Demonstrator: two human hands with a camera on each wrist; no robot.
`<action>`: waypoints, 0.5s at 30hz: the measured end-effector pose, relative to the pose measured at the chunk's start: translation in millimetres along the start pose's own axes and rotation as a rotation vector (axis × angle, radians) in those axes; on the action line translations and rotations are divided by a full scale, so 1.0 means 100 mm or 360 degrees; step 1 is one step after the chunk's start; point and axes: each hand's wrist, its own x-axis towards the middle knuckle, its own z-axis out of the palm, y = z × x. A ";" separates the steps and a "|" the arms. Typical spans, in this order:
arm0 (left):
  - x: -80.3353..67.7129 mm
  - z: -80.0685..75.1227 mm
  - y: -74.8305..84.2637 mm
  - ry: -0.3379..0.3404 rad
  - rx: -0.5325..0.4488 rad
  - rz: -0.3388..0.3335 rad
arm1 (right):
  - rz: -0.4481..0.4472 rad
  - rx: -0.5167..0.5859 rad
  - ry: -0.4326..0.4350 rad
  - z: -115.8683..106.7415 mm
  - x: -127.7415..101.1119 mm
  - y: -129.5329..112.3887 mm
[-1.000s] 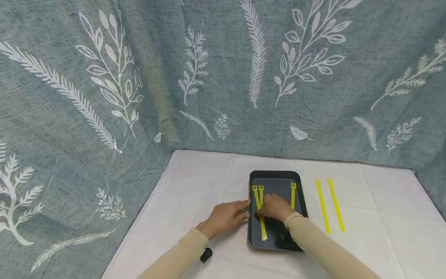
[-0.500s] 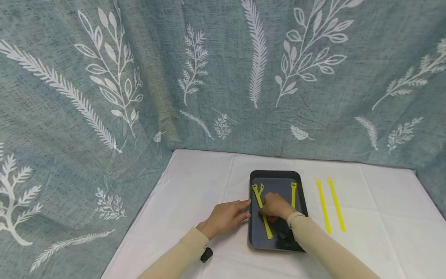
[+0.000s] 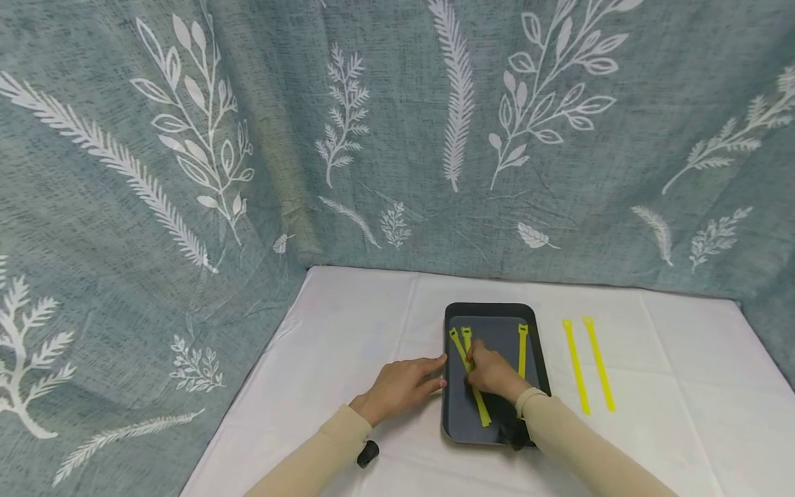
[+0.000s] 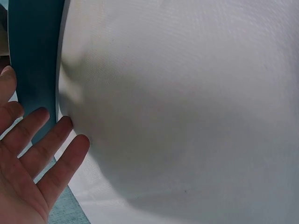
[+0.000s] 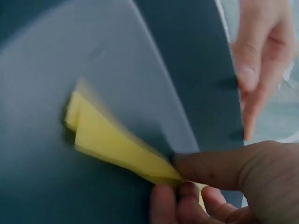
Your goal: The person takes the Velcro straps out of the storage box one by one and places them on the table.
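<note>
Head view: a black tray (image 3: 495,312) sits on a white tablecloth (image 3: 348,324) before a leaf-print curtain (image 3: 248,138). The right hand (image 3: 491,373) is inside the tray, fingers curled onto a pair of yellow straps (image 3: 472,376) that cross under the hand; their heads lie just beyond the fingertips and a tail runs out toward the tray's near edge. A third yellow strap (image 3: 522,348) lies in the tray just right of that hand. The left hand (image 3: 400,386) rests flat on the cloth, fingers straight, tips at the tray's left rim. Two more yellow straps (image 3: 586,362) lie on the cloth to the right of the tray, well apart from both hands.

Left wrist view: the left hand (image 4: 32,163) is spread and relaxed, holding nothing, against white cloth.

Right wrist view: the right hand (image 5: 224,186) pinches the yellow straps (image 5: 117,144) between thumb and fingers on the tray floor; the picture is blurred.
</note>
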 end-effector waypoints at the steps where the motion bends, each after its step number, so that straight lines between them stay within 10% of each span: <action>1: 0.00 0.00 0.00 -0.0004 -0.0001 -0.0007 | -0.0021 -0.0017 0.0014 0.01 -0.01 -0.01; 15: -0.02 -0.01 0.00 -0.0018 -0.0029 -0.0026 | -0.0085 -0.0270 -0.0041 0.04 -0.03 -0.09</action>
